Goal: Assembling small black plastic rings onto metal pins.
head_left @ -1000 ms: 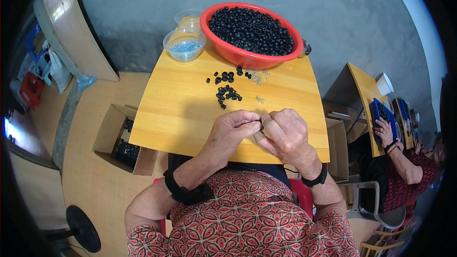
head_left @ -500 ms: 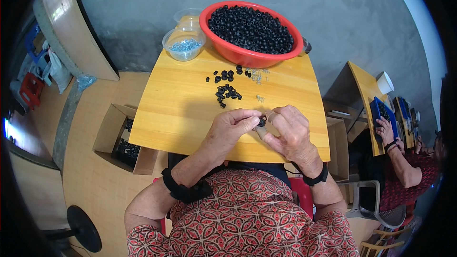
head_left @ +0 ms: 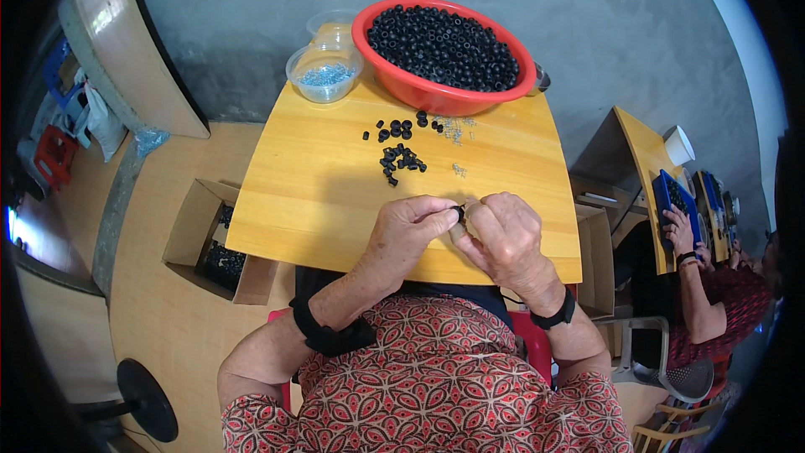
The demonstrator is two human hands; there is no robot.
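Note:
My left hand [head_left: 409,231] pinches a small round black plastic part [head_left: 458,214] between thumb and fingertips over the near half of the table. Against it, my right hand [head_left: 506,235] is closed, its fingers curled and its thumb side close to the part. Whatever lies in the right fingertips is too small and covered to make out. Beyond my hands lies a loose pile of small black pieces [head_left: 404,159], with a group of black caps [head_left: 401,128] just past it. Tiny silver metal pieces [head_left: 454,128] are scattered to their right, and a few more [head_left: 459,170] lie closer.
A red basin [head_left: 436,103] heaped with black parts stands at the table's far edge. Left of it is a clear tub [head_left: 325,92] of small shiny pieces. Cardboard boxes [head_left: 189,231] flank the yellow table [head_left: 285,210]. Another person [head_left: 713,310] works at a table on the right.
My right hand has turned and its fingers have curled in more tightly beside the black part. My left hand keeps its pinch almost in place.

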